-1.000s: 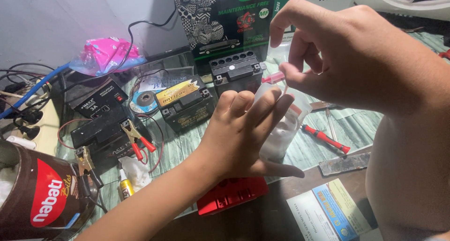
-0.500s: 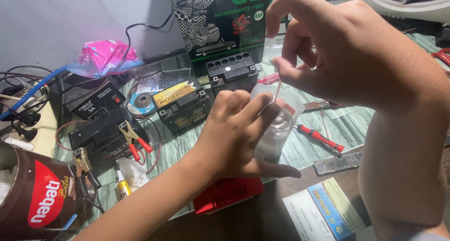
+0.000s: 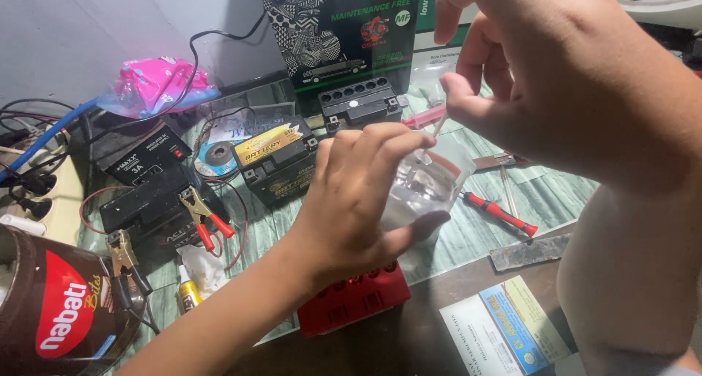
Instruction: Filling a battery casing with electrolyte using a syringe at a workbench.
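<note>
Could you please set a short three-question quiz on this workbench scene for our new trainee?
1. True or false: the left hand grips a clear plastic container.
2. What does the right hand pinch above that container? A) a thin pale stick B) a spanner C) a red clip
3. What lies on the striped mat right of the container?

Key:
1. True.
2. A.
3. A red-handled screwdriver.
</note>
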